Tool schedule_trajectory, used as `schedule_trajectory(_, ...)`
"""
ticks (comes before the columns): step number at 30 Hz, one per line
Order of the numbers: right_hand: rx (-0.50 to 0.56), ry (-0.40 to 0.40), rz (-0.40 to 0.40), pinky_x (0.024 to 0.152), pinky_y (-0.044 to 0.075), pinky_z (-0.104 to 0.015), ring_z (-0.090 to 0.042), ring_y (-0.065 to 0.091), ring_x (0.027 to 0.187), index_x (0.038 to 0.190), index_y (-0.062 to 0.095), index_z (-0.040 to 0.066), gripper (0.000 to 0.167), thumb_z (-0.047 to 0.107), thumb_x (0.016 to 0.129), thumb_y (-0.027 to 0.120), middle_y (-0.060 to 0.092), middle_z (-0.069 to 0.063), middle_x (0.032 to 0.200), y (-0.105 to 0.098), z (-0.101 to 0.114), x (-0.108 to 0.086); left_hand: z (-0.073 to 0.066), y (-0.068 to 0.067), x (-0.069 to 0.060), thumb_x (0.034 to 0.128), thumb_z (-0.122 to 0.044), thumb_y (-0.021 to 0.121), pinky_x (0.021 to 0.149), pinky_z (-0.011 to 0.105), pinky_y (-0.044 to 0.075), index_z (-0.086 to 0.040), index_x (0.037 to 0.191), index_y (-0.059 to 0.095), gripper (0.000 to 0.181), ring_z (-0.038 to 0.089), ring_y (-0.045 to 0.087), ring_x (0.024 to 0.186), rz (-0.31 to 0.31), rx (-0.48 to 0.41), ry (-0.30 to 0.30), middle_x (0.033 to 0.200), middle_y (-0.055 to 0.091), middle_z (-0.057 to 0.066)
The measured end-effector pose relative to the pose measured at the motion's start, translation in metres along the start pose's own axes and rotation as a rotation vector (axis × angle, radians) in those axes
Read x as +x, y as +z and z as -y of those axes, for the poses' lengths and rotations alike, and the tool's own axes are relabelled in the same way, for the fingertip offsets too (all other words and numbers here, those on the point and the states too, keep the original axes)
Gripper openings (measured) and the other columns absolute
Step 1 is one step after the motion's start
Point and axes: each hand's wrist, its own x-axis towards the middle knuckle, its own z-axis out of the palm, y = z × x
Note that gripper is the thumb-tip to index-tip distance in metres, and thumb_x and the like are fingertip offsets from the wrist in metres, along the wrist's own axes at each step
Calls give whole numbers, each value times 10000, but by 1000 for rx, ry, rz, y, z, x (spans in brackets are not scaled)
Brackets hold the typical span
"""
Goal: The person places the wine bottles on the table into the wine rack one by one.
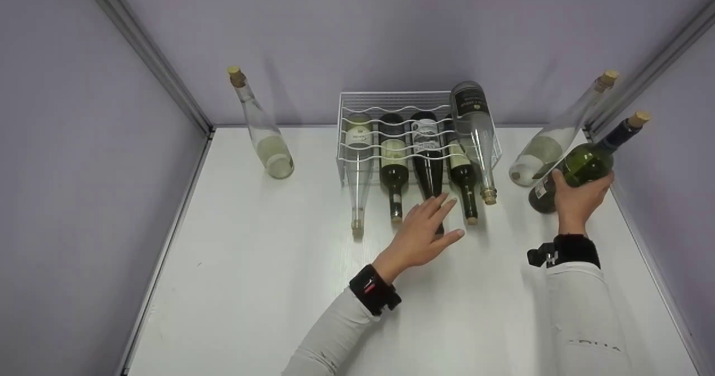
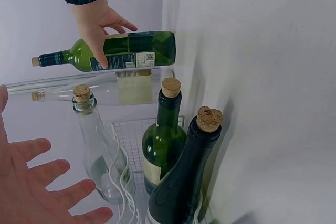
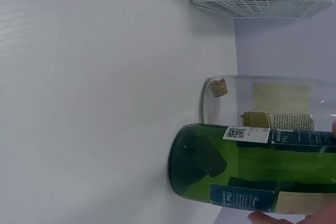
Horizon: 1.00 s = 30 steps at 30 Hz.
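A green bottle (image 1: 586,163) stood upright near the right edge of the white table (image 1: 240,270), its cork in place; whether its base touched the tabletop could not be told. The right hand (image 1: 581,197) gripped it around the body, thumb on one side and fingers on the other. Just behind it stood a corked clear bottle (image 1: 544,150), with a loose cork (image 3: 219,87) showing near its base. To the left, the left hand (image 1: 422,233) was spread, its fingers apart, above the neck of a dark bottle (image 1: 429,166); contact could not be told. That bottle lay in a white wire rack (image 3: 262,7), neck toward the person, between two dark green bottles (image 1: 395,172), with a clear one (image 1: 357,147) at the left end. Another clear bottle (image 1: 477,124) lay higher, at the rack's right end. Well apart, on the far left, a corked clear bottle (image 1: 262,130) stood near the back wall (image 1: 313,35).
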Motion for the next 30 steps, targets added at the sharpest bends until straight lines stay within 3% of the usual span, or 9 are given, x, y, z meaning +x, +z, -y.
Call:
schedule_trajectory(5, 36, 2, -35, 1094, 187, -170, -81, 295, 1367, 1513, 167, 125, 961, 281, 805, 798, 310, -47, 1528, 1, -2, 1, 0, -2, -2, 1014, -551, 409, 1146, 493, 226, -168, 1554, 305, 670, 274, 262, 1443, 1, -8, -2, 1603, 244, 33)
schedule_trajectory(16, 115, 65, -78, 1091, 246, -213, -102, 398, 1315, 1481, 171, 220, 983, 251, 764, 844, 430, -37, 1480, 1, -6, -8, 0, -10, -7, 1022, -521, 421, 1157, 453, 215, -167, 1556, 296, 654, 230, 271, 1439, 3, -88, 2, 1602, 250, 45)
schedule_trajectory(22, 86, 92, -74, 1099, 262, -264, -114, 404, 1323, 1481, 201, 255, 994, 280, 741, 865, 435, -3, 1480, 0, -4, -22, 1, -14, -9, 1033, -498, 411, 1159, 428, 210, -164, 1556, 294, 631, 217, 270, 1438, 12, -146, -12, 1609, 229, 21)
schedule_trajectory(30, 61, -32, -73, 1078, 283, -285, -128, 438, 1293, 1441, 298, 240, 923, 265, 719, 873, 471, -25, 1444, -2, 2, -46, 4, -17, -9, 1034, -510, 392, 1141, 444, 254, -183, 1558, 291, 626, 206, 275, 1435, 8, -155, -35, 1609, 222, -5)
